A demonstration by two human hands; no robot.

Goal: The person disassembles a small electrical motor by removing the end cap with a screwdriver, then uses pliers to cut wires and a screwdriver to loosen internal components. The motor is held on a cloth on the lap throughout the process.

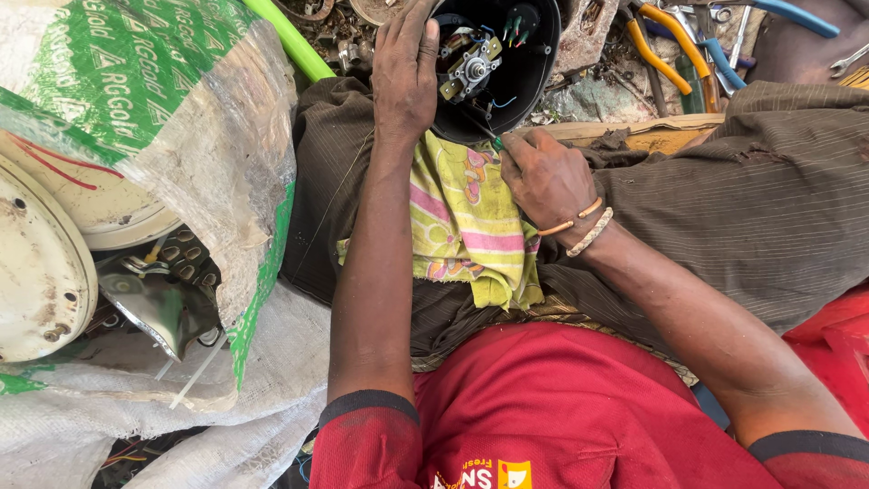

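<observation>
Item, top centre of the frame: left hand (405,77), fingers (418,36) spread and pressed over the rim of a round black housing (534,77), steadying it rather than clenching. Right hand (546,177), at centre, fingers curled tight around a slim tool (484,129) whose tip reaches toward the housing's lower edge; what kind of tool cannot be told. Step in hand, as judged: work on the internals of the opened housing, one hand bracing, the other probing. The next move would seem to call for a steady brace and a fine, well-aimed tip among the small parts. Contents of the housing: a metal hub with brass-coloured bracket (469,68), plus thin blue and green wires (514,29). The housing sits at the person's knees, above a yellow and pink cloth (466,226) spread over the lap. Right wrist carries thin bracelets (588,226). Upper right: pliers with orange and blue handles (688,45) among scrap on the floor. Left half of the frame: a white and green woven sack (163,109), open, holding pale round metal discs (41,263) and a finned metal part (167,290).
</observation>
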